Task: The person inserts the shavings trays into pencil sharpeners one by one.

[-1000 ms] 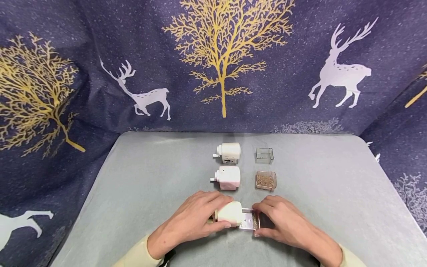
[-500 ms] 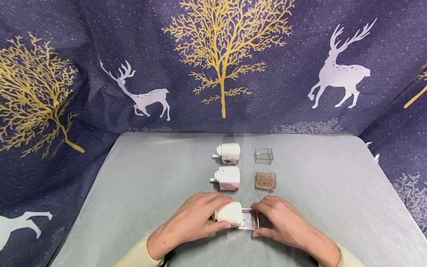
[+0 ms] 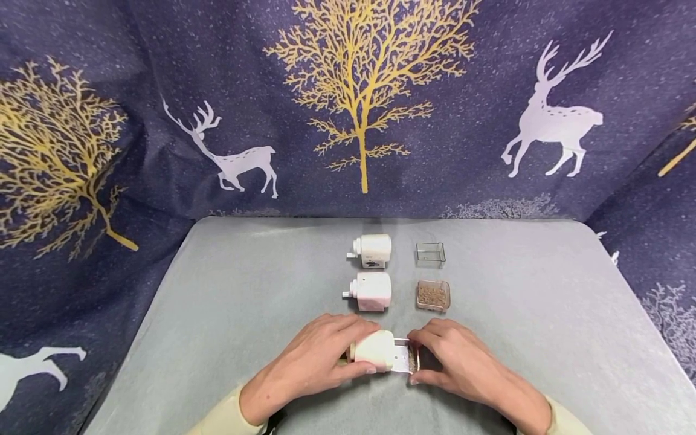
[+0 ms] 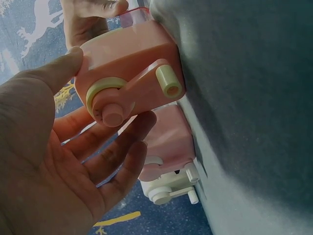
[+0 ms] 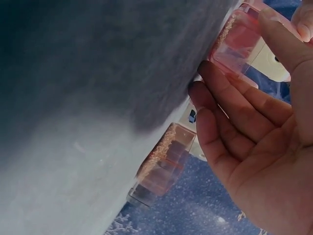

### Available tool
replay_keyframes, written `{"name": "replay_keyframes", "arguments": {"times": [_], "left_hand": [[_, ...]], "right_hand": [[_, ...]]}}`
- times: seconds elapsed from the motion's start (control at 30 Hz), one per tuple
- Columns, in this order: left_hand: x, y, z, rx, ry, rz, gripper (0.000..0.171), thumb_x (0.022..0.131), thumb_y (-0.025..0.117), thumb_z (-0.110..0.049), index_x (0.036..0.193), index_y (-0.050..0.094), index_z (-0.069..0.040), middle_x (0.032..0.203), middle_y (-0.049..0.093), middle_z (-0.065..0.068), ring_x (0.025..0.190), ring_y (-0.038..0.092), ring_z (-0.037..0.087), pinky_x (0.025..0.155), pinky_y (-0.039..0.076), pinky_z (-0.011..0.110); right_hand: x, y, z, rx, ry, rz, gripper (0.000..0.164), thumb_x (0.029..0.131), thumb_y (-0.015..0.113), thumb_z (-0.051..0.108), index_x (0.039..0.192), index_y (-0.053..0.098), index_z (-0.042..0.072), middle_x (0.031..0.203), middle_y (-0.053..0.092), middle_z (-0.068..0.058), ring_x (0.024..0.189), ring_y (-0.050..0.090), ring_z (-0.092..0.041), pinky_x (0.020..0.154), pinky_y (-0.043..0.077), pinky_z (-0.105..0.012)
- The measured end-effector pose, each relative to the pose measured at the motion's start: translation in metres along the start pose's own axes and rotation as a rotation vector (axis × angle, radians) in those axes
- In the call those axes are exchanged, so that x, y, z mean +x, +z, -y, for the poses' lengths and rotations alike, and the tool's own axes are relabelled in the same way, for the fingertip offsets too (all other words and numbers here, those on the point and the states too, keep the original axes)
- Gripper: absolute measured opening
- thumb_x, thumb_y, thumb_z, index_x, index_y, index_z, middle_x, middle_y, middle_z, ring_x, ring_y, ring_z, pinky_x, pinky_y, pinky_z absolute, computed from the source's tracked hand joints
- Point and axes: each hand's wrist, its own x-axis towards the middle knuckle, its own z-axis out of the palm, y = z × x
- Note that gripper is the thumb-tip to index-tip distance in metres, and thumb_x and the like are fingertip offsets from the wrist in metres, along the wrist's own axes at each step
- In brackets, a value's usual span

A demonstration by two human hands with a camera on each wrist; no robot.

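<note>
In the head view, my left hand (image 3: 312,356) grips a cream-looking crank pencil sharpener (image 3: 374,350) at the front of the table, thumb on the near side and fingers on the far side. The left wrist view shows its body as orange-pink, with a crank handle (image 4: 168,82) on the end. My right hand (image 3: 464,359) pinches the outer end of a clear pinkish shavings drawer (image 5: 237,44), thumb and fingers on opposite sides. Part of this drawer sticks out of the sharpener's right end, and shavings show in it.
Behind stand a pink sharpener (image 3: 373,291) and a white sharpener (image 3: 376,251), cranks to the left. Right of them sit a drawer with shavings (image 3: 433,295) and a clear drawer (image 3: 431,252). A grey cloth covers the table (image 3: 261,272); a dark blue curtain (image 3: 326,181) hangs behind.
My right hand has moved slightly left with the drawer, so a little less of it sticks out of the sharpener. The left hand and the sharpener have stayed in place.
</note>
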Motion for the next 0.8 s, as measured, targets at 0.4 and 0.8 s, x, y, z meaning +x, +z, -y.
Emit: {"name": "replay_keyframes", "arguments": {"times": [0.4, 0.8], "left_hand": [[-0.0004, -0.0007, -0.0004, -0.019, 0.002, -0.017, 0.052, 0.088, 0.06, -0.059, 0.129, 0.057, -0.028, 0.114, 0.058, -0.018, 0.099, 0.054, 0.001, 0.088, 0.048, 0.034], [-0.001, -0.0013, -0.0001, -0.027, 0.0, -0.011, 0.053, 0.088, 0.061, -0.059, 0.129, 0.058, -0.027, 0.115, 0.058, -0.016, 0.101, 0.054, 0.002, 0.089, 0.048, 0.035]], "right_hand": [[0.0029, 0.0021, 0.0011, 0.002, -0.01, 0.008, 0.06, 0.069, 0.079, 0.057, 0.106, 0.068, 0.012, 0.09, 0.061, 0.013, 0.083, 0.054, -0.004, 0.074, 0.051, -0.032], [0.0057, 0.0029, 0.0027, 0.003, -0.004, 0.016, 0.061, 0.069, 0.079, 0.058, 0.108, 0.068, 0.012, 0.091, 0.062, 0.012, 0.083, 0.055, -0.005, 0.073, 0.052, -0.032]]}}
